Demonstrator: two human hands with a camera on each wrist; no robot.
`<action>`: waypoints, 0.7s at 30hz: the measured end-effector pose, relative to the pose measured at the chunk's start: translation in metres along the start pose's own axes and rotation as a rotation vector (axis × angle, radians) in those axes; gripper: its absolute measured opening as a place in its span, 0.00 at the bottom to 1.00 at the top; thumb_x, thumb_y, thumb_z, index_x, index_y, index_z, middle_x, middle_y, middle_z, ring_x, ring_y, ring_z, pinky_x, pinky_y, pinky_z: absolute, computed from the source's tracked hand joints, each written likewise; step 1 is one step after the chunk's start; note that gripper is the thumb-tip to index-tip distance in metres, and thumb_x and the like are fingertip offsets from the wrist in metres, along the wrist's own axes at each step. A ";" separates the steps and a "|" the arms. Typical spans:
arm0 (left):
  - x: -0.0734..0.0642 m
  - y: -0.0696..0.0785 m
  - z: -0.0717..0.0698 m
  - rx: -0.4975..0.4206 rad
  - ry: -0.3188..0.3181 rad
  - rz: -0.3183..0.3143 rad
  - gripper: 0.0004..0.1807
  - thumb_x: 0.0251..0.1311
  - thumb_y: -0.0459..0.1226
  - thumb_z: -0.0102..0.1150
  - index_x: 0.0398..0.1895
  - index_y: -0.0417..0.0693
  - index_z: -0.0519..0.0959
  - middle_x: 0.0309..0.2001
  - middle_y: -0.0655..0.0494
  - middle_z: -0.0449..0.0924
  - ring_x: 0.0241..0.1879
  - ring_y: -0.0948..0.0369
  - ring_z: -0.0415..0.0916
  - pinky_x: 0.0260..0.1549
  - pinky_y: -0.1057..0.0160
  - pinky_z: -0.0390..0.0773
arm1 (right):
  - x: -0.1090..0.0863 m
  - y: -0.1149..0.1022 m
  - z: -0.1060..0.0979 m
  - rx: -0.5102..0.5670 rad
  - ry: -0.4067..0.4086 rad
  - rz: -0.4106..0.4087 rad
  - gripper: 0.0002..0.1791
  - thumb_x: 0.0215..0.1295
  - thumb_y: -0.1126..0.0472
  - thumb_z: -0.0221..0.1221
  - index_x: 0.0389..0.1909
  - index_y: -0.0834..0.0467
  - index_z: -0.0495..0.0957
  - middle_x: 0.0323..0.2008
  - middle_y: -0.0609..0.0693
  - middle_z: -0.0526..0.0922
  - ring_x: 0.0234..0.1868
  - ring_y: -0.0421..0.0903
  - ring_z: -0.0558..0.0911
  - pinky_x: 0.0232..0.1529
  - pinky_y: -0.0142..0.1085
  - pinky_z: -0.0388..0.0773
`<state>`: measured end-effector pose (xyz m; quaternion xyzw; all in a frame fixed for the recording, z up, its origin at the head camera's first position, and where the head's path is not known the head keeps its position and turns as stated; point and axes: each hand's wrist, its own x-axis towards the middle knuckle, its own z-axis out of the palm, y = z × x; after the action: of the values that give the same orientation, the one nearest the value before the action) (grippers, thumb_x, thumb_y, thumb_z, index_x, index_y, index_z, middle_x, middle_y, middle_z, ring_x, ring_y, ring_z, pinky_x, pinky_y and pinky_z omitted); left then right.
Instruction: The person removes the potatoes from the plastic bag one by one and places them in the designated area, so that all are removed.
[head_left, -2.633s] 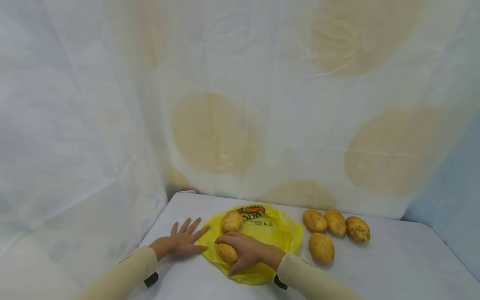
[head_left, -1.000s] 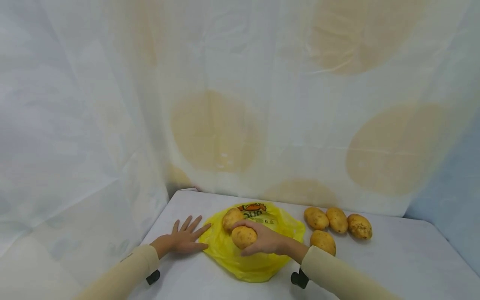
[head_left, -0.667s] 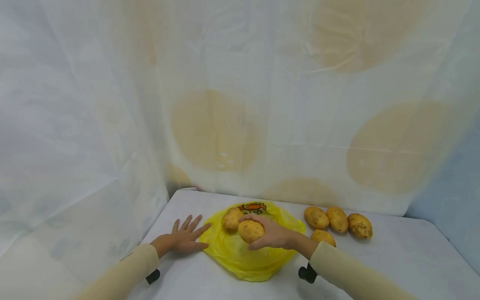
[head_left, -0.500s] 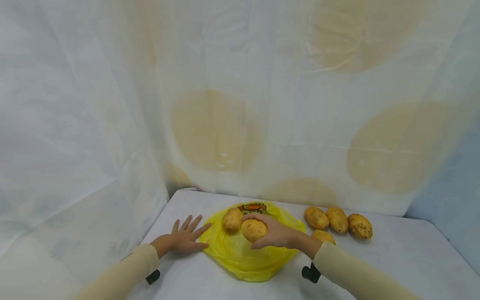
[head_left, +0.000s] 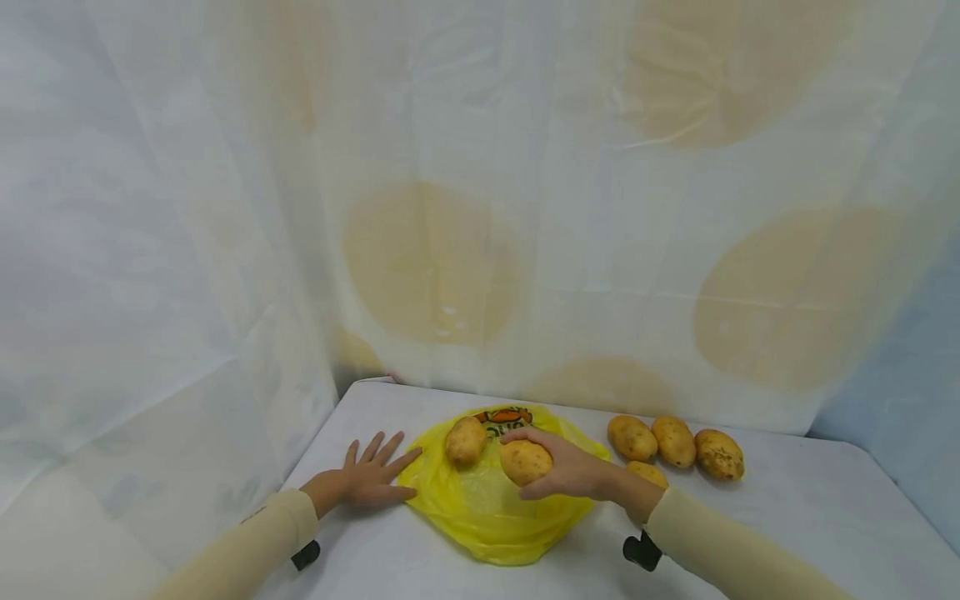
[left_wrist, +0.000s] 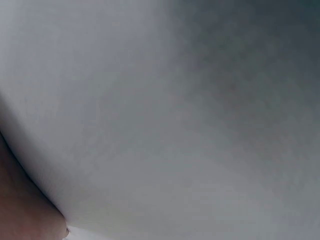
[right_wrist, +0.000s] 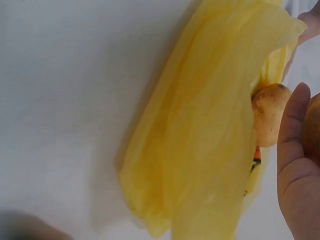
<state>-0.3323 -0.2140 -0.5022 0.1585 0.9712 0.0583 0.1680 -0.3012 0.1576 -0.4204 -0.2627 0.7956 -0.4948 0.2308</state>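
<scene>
My right hand [head_left: 564, 468] grips a potato [head_left: 526, 462] over the right half of a yellow plastic bag [head_left: 510, 529]. Thumb and fingers wrap its right side, and the same potato [right_wrist: 313, 127] shows at the edge of the right wrist view. Another potato [head_left: 466, 441] sits on the bag's left part, beside a printed orange and black logo. Fingers spread, my left hand [head_left: 367, 482] lies flat on the white table with fingertips right at the bag's left edge. The left wrist view shows only a bit of the hand [left_wrist: 30, 210] over a pale surface.
Three potatoes [head_left: 673, 442] stand in a row at the back right. A further potato [head_left: 648, 475] lies in front of them, partly hidden behind the right forearm. White sheets with tan circles [head_left: 435, 267] rise behind the table [head_left: 810, 525].
My right hand has lifted the potato from the bag's left front and carried it rightward across the bag. The left hand and the other potatoes stay in place.
</scene>
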 end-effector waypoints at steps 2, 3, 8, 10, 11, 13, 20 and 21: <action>0.001 -0.001 0.001 -0.001 -0.008 0.006 0.48 0.55 0.77 0.38 0.78 0.74 0.50 0.81 0.51 0.34 0.78 0.39 0.30 0.66 0.26 0.26 | -0.003 0.002 -0.002 -0.024 0.011 0.009 0.39 0.52 0.60 0.72 0.65 0.40 0.69 0.61 0.53 0.72 0.50 0.50 0.76 0.47 0.43 0.76; 0.001 -0.002 0.001 -0.002 -0.012 0.009 0.48 0.55 0.78 0.37 0.78 0.74 0.50 0.81 0.51 0.34 0.78 0.39 0.29 0.66 0.27 0.25 | -0.004 0.003 -0.003 -0.032 0.015 0.013 0.39 0.51 0.60 0.72 0.65 0.40 0.69 0.61 0.52 0.72 0.50 0.50 0.75 0.47 0.43 0.76; -0.002 0.000 -0.002 -0.007 -0.004 0.012 0.48 0.55 0.78 0.37 0.78 0.73 0.51 0.81 0.50 0.35 0.78 0.39 0.31 0.66 0.27 0.25 | -0.009 0.011 -0.010 -0.041 0.030 -0.008 0.40 0.51 0.62 0.71 0.66 0.42 0.69 0.60 0.54 0.73 0.50 0.51 0.76 0.46 0.42 0.76; -0.003 0.001 -0.004 -0.005 0.003 0.007 0.47 0.57 0.76 0.38 0.78 0.71 0.52 0.81 0.51 0.37 0.78 0.39 0.32 0.66 0.27 0.27 | -0.012 0.014 -0.014 -0.049 0.038 -0.016 0.40 0.51 0.62 0.71 0.66 0.43 0.68 0.60 0.54 0.73 0.50 0.50 0.76 0.46 0.42 0.76; -0.003 0.001 -0.003 0.001 0.003 0.004 0.46 0.57 0.75 0.39 0.78 0.71 0.52 0.81 0.51 0.36 0.78 0.40 0.32 0.67 0.27 0.28 | -0.014 0.014 -0.017 -0.054 0.044 -0.014 0.40 0.51 0.61 0.71 0.67 0.43 0.68 0.60 0.53 0.73 0.49 0.50 0.76 0.46 0.42 0.76; -0.004 0.002 -0.003 0.015 0.006 -0.002 0.46 0.58 0.75 0.39 0.78 0.71 0.52 0.81 0.52 0.37 0.78 0.40 0.33 0.67 0.27 0.30 | -0.018 0.016 -0.021 -0.057 0.049 -0.003 0.40 0.51 0.61 0.71 0.66 0.43 0.68 0.59 0.54 0.74 0.49 0.50 0.76 0.46 0.42 0.76; -0.001 0.001 -0.001 0.005 0.000 -0.011 0.46 0.57 0.76 0.39 0.77 0.72 0.52 0.81 0.52 0.37 0.78 0.40 0.32 0.67 0.27 0.29 | -0.037 0.016 -0.042 0.018 0.081 0.046 0.41 0.55 0.63 0.70 0.69 0.47 0.64 0.61 0.57 0.71 0.49 0.52 0.76 0.45 0.43 0.78; -0.001 0.001 -0.001 0.001 -0.005 -0.007 0.46 0.56 0.76 0.38 0.77 0.73 0.52 0.81 0.52 0.36 0.78 0.40 0.32 0.66 0.27 0.27 | -0.039 0.017 -0.046 0.012 0.096 0.052 0.41 0.55 0.62 0.71 0.69 0.48 0.63 0.61 0.57 0.71 0.49 0.52 0.76 0.45 0.42 0.78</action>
<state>-0.3312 -0.2138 -0.5007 0.1555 0.9713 0.0570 0.1705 -0.3032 0.2199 -0.4135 -0.2167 0.8093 -0.5053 0.2068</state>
